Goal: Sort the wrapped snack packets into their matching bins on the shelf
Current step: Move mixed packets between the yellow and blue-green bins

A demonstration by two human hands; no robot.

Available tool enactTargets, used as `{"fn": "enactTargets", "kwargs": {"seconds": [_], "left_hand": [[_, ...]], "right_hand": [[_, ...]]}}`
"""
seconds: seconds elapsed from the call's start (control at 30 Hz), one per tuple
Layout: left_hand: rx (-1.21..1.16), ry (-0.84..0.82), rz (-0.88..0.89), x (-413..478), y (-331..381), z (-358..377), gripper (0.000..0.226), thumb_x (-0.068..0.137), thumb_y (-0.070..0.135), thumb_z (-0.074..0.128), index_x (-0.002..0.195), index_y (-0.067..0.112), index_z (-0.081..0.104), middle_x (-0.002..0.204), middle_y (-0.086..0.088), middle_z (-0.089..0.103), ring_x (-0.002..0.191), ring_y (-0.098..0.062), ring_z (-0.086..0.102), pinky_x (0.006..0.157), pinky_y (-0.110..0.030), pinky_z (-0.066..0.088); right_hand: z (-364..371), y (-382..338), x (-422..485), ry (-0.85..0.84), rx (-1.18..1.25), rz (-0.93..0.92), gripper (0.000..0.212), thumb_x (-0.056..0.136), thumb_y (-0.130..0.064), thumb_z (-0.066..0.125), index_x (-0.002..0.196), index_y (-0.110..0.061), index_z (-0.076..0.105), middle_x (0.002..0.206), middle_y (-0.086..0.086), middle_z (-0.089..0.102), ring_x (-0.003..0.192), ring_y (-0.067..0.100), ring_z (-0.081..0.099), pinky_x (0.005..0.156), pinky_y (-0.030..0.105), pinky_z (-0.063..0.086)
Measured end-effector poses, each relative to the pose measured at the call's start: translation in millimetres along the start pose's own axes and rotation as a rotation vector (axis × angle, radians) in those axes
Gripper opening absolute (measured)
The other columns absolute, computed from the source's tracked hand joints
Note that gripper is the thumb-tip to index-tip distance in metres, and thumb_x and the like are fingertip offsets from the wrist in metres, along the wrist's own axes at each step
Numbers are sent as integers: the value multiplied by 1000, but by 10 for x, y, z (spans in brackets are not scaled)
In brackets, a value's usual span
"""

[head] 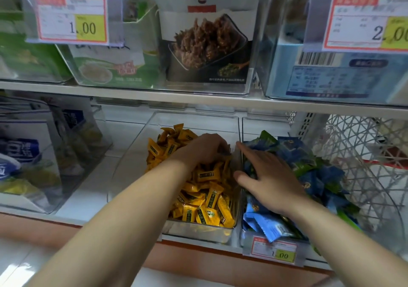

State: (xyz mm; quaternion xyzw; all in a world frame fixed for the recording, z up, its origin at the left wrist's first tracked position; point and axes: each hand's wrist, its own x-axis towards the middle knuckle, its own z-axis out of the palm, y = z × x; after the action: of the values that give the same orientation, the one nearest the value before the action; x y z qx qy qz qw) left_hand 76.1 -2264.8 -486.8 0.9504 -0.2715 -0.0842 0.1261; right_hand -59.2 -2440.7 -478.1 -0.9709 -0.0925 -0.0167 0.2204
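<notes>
Right now both hands are in the clear bins on the lower shelf [88,189], at approx 6 o'clock of the view.

L hand [203,152] is palm-down in the mid bin [198,231], on top of the yellow packets [212,189]. Its fingers curl down narrow into the pile at the bin's 1 o'clock corner. Something dark shows at the tips, but I can't tell if they actually grip a packet.

R hand [269,176] lies flat on the blue packets [271,222] in the next bin [265,125], at 3 o'clock of the yellow one. Its fingers are straight and spread wide, with the index pointing to 11 o'clock and the thumb out to 9 o'clock over the wall between the bins. It holds nothing.

Green packets [268,137] are mixed in w/ the blue, mostly at 12 and 3 o'clock of the R hand.

A price tag [273,251] reading 1.00 hangs on the blue bin's front. A white lattice basket [364,145] stands at 3 o'clock. A bin of white-and-blue bags [22,154] is at 9 o'clock. Up at 12 o'clock sits a box w/ a brown snack photo [207,44].
</notes>
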Motion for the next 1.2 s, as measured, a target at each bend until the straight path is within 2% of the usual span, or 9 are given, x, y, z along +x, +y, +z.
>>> {"fn": "enactTargets", "kwargs": {"seconds": [0.17,0.33,0.4,0.5,0.63,0.8,0.93,1.1,1.2], "left_hand": [[-265,289,-13,-309,-36,-137,2,86,23,73,88,23,72,95,9,67,91,-10,63,80,-27,51],[-540,549,-48,-768,200,-392,15,88,28,71,78,37,64,82,20,67,80,7,62,66,-7,45],[-691,604,-62,-960,339,-421,17,87,25,73,77,35,64,80,15,70,77,5,64,67,-11,49],[-930,622,-76,-1180,557,-397,9,88,20,73,83,25,68,86,1,74,83,-15,71,74,-32,58],[-1088,544,-47,-1350,709,-334,3,91,22,69,89,23,69,80,9,74,74,-4,69,62,-20,55],[-731,506,-188,-1403,448,-217,10,95,31,61,99,27,70,91,9,72,90,-10,67,75,-26,52],[-424,536,-270,-1400,129,-222,9,93,23,61,96,32,62,96,10,65,87,-9,62,74,-28,50],[-142,558,-306,-1114,-136,-318,22,97,32,51,112,24,65,113,2,61,102,-19,60,78,-29,45],[-142,417,-365,-852,-265,-347,39,96,39,52,132,25,56,131,-3,56,120,-24,54,92,-31,42]], "right_hand": [[-12,-13,4,-14,21,11,79,78,-78,31,150,-55,7,158,-12,32,145,13,26,116,39,18],[-97,-156,-41,222,-12,-27,81,76,-77,50,147,-42,35,153,-12,38,141,15,30,118,40,23],[-139,-294,-96,315,121,-55,72,75,-75,57,139,-43,46,138,-22,49,129,6,41,109,32,36],[-164,-518,-198,314,552,-65,24,83,-56,69,102,-43,62,97,-35,65,94,-12,58,75,4,41],[-238,-590,-307,380,694,-58,12,87,-39,72,93,-29,69,86,-15,72,83,-1,66,68,13,49],[-406,-224,-349,471,380,20,10,87,-33,71,86,-27,64,83,-13,66,78,5,61,63,27,45],[-544,194,-335,508,-34,140,21,91,-24,60,111,-26,68,113,-1,62,99,25,61,71,34,50],[-499,227,-245,204,-315,246,52,98,-60,35,138,-32,54,143,-1,52,128,30,48,99,43,41],[-432,64,-189,245,-275,164,59,96,-60,33,144,-28,45,149,-1,44,137,28,37,109,45,33]]}}
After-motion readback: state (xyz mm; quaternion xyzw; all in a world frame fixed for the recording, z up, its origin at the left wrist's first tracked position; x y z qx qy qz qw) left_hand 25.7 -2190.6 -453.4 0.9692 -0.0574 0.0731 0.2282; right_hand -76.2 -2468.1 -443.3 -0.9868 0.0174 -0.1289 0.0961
